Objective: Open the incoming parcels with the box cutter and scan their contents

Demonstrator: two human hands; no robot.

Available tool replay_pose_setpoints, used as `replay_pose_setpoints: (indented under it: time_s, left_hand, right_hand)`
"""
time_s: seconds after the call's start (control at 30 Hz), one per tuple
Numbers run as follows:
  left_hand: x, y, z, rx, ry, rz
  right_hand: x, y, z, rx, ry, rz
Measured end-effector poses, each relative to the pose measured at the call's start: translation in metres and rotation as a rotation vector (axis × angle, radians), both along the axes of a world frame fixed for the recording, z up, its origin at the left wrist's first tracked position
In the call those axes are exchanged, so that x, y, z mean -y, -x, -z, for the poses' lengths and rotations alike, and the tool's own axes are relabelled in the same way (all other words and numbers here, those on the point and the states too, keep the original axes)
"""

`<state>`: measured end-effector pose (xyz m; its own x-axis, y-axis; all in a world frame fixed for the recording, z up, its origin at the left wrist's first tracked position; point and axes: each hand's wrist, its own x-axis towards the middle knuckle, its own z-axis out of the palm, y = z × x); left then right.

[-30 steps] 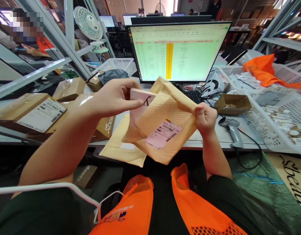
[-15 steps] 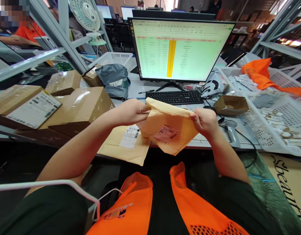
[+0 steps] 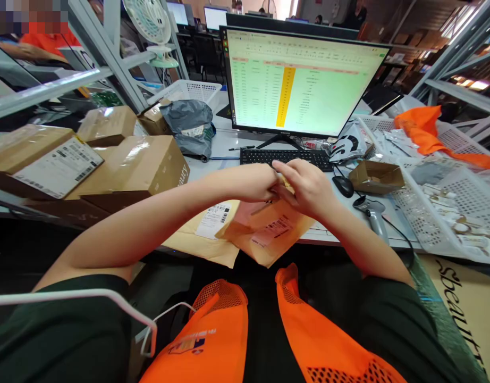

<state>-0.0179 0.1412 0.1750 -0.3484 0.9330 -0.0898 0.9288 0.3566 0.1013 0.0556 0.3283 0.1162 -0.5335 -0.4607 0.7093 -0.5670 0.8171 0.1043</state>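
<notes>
Basically, left hand (image 3: 264,182) and right hand (image 3: 304,183) met at the top of the padded mailer (image 3: 273,233), near the keyboard (image 3: 256,156). Right fingers seemed to pinch its edge; left ones curled, grip hidden. Looked like edge-working, so the next move probably needed a steady hold.

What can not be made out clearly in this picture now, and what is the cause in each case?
All in the head view:
- Mouth of the upper padded envelope: covered by the left grip and right grip.
- Left grip's closure: the right grip overlaps it.
- Print on the shipping label: blurred.
- Spreadsheet entries: too small.
- Fan: top cut off by upper edge.
</notes>
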Motion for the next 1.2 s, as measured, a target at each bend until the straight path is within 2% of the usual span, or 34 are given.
replay_pose_setpoints:
  time_s: [0.07, 0.13, 0.23, 0.33, 0.43, 0.5, 0.57, 0.67, 0.73, 0.8, 0.93, 1.07, 1.13, 1.2]
  left_hand:
    - [-0.006, 0.013, 0.016, 0.011, 0.049, -0.012]
    - [-0.011, 0.033, 0.030, 0.028, 0.061, -0.067]
    - [-0.016, 0.071, 0.053, 0.041, 0.014, -0.188]
    - [-0.018, 0.097, 0.085, -0.018, -0.024, -0.274]
    - [-0.008, 0.096, 0.119, -0.113, -0.107, -0.294]
    - [0.008, 0.082, 0.137, -0.133, -0.204, -0.273]
    - [0.033, 0.061, 0.153, -0.050, -0.262, -0.217]
    - [0.076, 0.028, 0.172, 0.111, -0.278, -0.145]
    - [0.099, 0.011, 0.184, 0.132, -0.293, -0.132]
    - [0.113, 0.001, 0.196, 0.102, -0.287, -0.139]
    - [0.115, -0.004, 0.214, 0.001, -0.307, -0.131]
    - [0.107, -0.007, 0.219, -0.020, -0.401, -0.071]
    - [0.106, -0.012, 0.219, 0.001, -0.431, -0.069]
    - [0.108, -0.021, 0.217, 0.059, -0.471, -0.044]
  right_hand:
    - [-0.003, -0.002, 0.010, -0.114, -0.024, -0.075]
    - [0.000, -0.006, 0.027, -0.141, -0.055, -0.177]
    - [0.015, -0.003, 0.063, 0.043, -0.131, -0.273]
    - [0.032, 0.015, 0.100, 0.289, -0.151, -0.155]
    - [0.040, 0.040, 0.129, 0.441, -0.147, -0.074]
    - [0.040, 0.053, 0.143, 0.515, -0.134, -0.079]
    - [0.039, 0.060, 0.151, 0.552, -0.092, -0.117]
    - [0.038, 0.056, 0.154, 0.527, -0.040, -0.266]
    - [0.039, 0.046, 0.150, 0.532, -0.054, -0.369]
    - [0.042, 0.032, 0.141, 0.590, -0.114, -0.393]
    - [0.054, 0.006, 0.119, 0.718, -0.268, -0.264]
    - [0.072, -0.003, 0.108, 0.824, -0.363, -0.153]
    - [0.077, -0.002, 0.109, 0.880, -0.427, -0.168]
    - [0.075, 0.002, 0.111, 0.919, -0.452, -0.242]
